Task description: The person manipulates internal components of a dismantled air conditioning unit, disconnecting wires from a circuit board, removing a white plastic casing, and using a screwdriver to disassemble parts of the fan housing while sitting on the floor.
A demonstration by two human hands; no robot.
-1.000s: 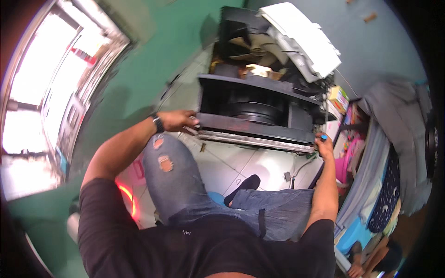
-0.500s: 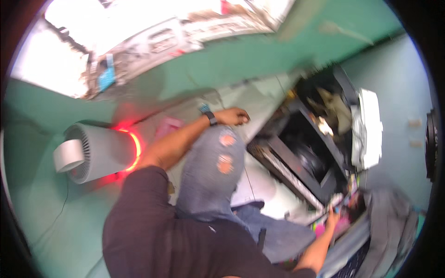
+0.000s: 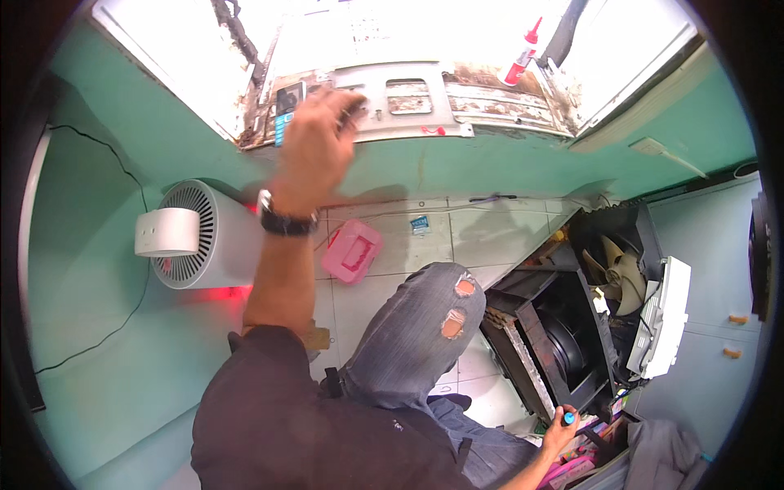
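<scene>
My left hand [image 3: 318, 139], with a dark-banded watch on its wrist, is raised over the left part of a pale metal plate [image 3: 408, 113] on the window sill. Its fingers look bent but are smeared by motion, so what they touch or hold is unclear. Low on the right, my right hand [image 3: 559, 436] is closed round a short dark tool with a blue round end [image 3: 568, 419], perhaps a screwdriver. It is beside an opened black appliance housing [image 3: 563, 339], which has a beige fan blade [image 3: 616, 273] in its far part.
A white-and-red bottle [image 3: 523, 57] stands on the sill. On the tiled floor lie a pink plastic case [image 3: 353, 251] and a small blue packet [image 3: 420, 224]. A white cylindrical appliance [image 3: 216, 233] glows red at left. Grey cloth [image 3: 665, 457] lies at lower right.
My left hand has risen from beside my knee to the sill. My right hand stays low at the right, by the black housing. The view has turned and shows more of the sill.
</scene>
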